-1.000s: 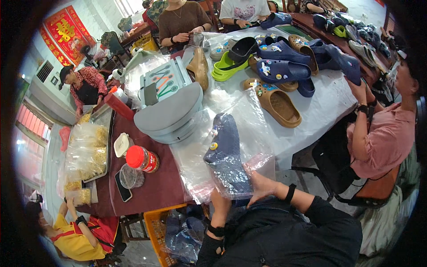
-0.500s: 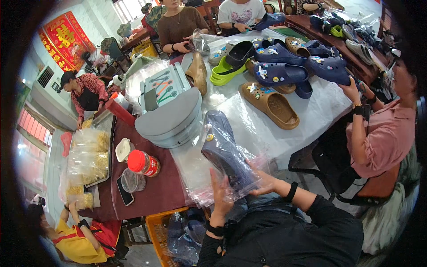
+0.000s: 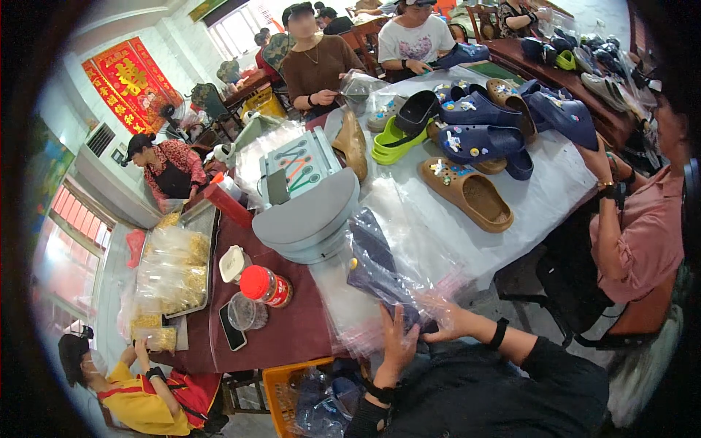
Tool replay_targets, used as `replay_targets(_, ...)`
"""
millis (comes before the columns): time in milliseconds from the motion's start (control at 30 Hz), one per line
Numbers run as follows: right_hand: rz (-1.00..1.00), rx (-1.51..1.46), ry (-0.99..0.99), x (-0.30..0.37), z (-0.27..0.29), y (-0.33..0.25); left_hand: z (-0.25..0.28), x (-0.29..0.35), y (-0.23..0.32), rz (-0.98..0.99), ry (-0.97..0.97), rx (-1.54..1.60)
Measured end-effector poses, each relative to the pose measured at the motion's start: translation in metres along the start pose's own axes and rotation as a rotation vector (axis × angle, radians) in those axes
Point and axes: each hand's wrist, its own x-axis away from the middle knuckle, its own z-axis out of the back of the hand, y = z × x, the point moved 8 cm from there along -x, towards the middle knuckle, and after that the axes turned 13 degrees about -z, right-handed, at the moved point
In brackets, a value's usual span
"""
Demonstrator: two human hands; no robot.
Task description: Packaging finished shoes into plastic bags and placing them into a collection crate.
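A navy clog (image 3: 380, 266) lies in a clear plastic bag (image 3: 405, 241) at the table's front edge, its toe pointing away from me. My left hand (image 3: 398, 339) holds the near end from the left, fingers bent against the plastic. On the other side my right hand (image 3: 447, 320) grips the bag's near end, with some of its fingers hidden by plastic glare. Flat clear bags (image 3: 336, 299) lie beneath and beside the clog. Beyond it rests a brown clog (image 3: 467, 193) with charms, beside a pile of navy clogs (image 3: 478, 142).
Left of the bags stand a grey domed case (image 3: 310, 215), a red-lidded jar (image 3: 264, 286), a clear tub (image 3: 248, 312) and a phone (image 3: 233, 327). An orange crate (image 3: 281, 394) with bagged clogs sits below the table edge. A person in pink (image 3: 639, 248) works at the right.
The bagged clog has turned more sideways and flatter, and my hands have drawn closer together at its near end. The whole view has shifted, so the table appears lower and further right.
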Motion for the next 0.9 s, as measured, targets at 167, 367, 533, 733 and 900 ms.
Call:
replay_targets(167, -0.030, -0.059, -0.067, -0.007, -0.006, -0.003, 0.007, 0.000, -0.006, 0.139, 0.073, 0.029)
replay_targets(367, -0.174, -0.350, -0.090, -0.004, -0.007, 0.009, 0.007, -0.011, -0.001, 0.335, 0.014, 0.001)
replay_targets(533, 0.006, -1.143, 0.390, -0.006, 0.026, 0.008, 0.009, -0.017, 0.008, 0.265, 0.043, -0.089)
replay_targets(733, -0.332, -1.654, 0.516, -0.010, 0.044, 0.008, 0.015, -0.008, 0.004, 0.344, -0.028, -0.249)
replay_targets(900, -0.332, -1.887, 0.592, -0.007, 0.066, 0.029, 0.026, -0.005, -0.002, 0.263, 0.092, -0.386)
